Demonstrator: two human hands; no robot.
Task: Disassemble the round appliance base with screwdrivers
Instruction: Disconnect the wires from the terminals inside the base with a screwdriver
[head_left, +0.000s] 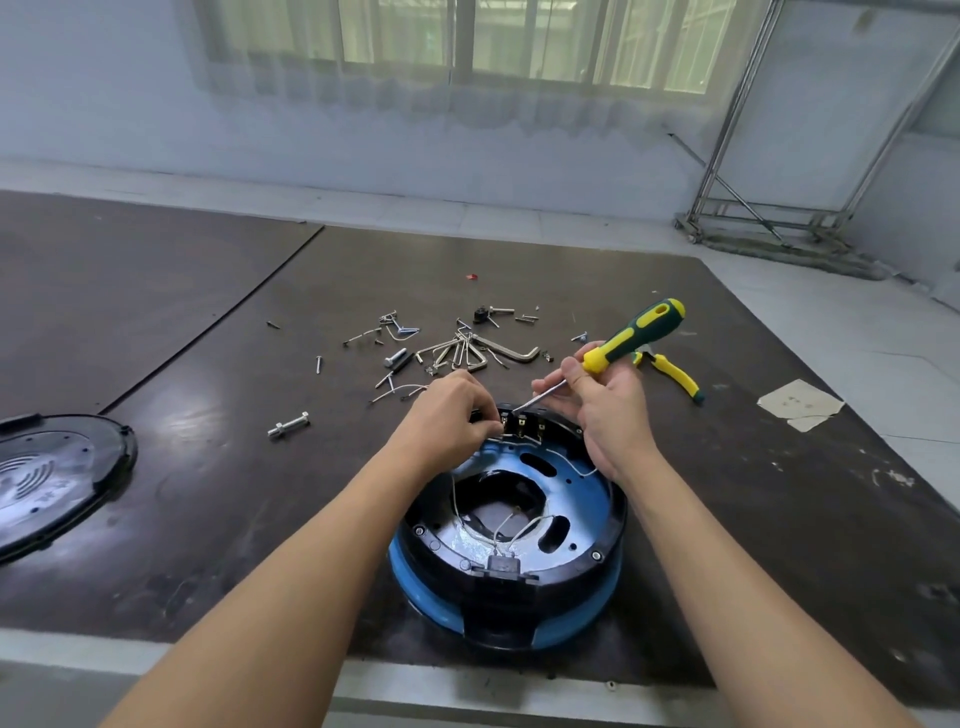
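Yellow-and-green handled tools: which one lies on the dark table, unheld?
The yellow-handled pliers, lying beyond the right hand; the yellow-and-green screwdriver is gripped in that hand.

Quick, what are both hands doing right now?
Left hand: pinching a wire at the base's terminals.
Right hand: holding the screwdriver, tip at the terminals.

On the dark bench (208, 493) I see the round appliance base (571, 605) near the front edge, a black cover (67, 467) far left, hex keys (470, 353) and loose screws (318, 362) behind, pliers (675, 375) at right.
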